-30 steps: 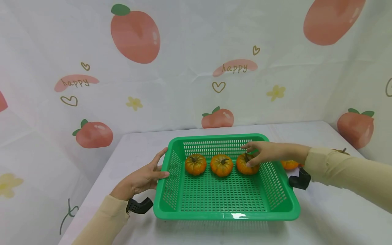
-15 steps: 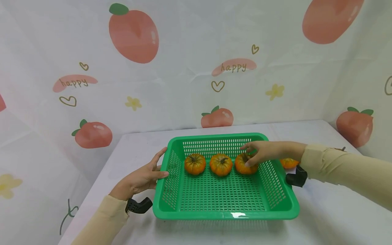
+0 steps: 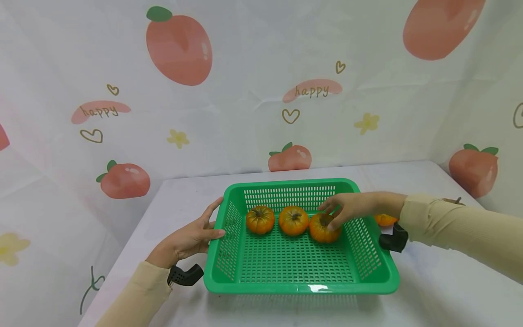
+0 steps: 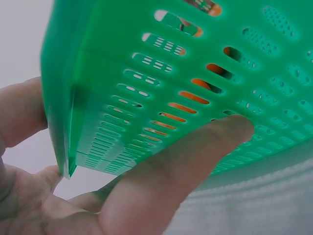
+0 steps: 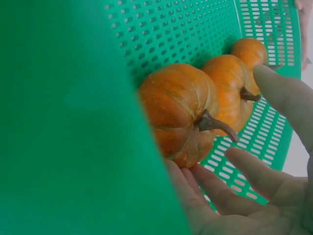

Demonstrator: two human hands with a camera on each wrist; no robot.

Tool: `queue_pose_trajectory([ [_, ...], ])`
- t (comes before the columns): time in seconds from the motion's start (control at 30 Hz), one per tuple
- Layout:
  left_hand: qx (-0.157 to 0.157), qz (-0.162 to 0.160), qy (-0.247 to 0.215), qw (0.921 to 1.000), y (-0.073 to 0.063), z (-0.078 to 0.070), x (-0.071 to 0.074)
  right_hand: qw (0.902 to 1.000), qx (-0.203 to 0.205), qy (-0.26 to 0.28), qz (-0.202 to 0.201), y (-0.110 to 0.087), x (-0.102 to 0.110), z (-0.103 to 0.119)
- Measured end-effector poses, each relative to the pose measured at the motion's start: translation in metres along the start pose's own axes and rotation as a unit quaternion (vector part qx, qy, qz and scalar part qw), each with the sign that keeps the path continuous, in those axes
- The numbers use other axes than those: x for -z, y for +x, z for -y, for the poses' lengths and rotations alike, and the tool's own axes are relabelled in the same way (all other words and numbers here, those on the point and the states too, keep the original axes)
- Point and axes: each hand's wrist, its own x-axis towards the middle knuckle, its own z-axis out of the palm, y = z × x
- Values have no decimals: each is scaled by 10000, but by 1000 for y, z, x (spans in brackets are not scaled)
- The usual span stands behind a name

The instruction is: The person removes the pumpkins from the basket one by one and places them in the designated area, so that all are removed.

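Note:
In the head view, a green plastic basket holds three small orange pumpkins in a row: left pumpkin, middle pumpkin and right pumpkin. My left hand grips the basket's left side, its thumb at the rim and a finger against the perforated outer wall in the left wrist view. My right hand reaches over the right rim to the right pumpkin. In the right wrist view, fingertips touch that pumpkin at its side, while the thumb stands away from it, loosely spread.
Right of the basket, another orange pumpkin sits on the white table, partly hidden by my right arm. A brown stem shows behind the sleeve. A white fruit-print cloth rises behind the table.
The right pumpkin has shifted left and a little toward me, up close to the middle one. My right hand has moved slightly left and down with it. The left hand stays put.

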Motion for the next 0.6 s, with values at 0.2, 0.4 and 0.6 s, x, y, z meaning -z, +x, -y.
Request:
queue_pose_trajectory([
  [0.2,-30,46,-24,10000,0,1,1,9999,-95,-34,55,2,-4,1],
  [0.4,-41,53,-19,10000,1,1,1,9996,-41,-279,67,5,-7,2],
  [0.6,-42,59,-16,10000,1,2,2,9996,-19,-251,136,6,-11,4],
])
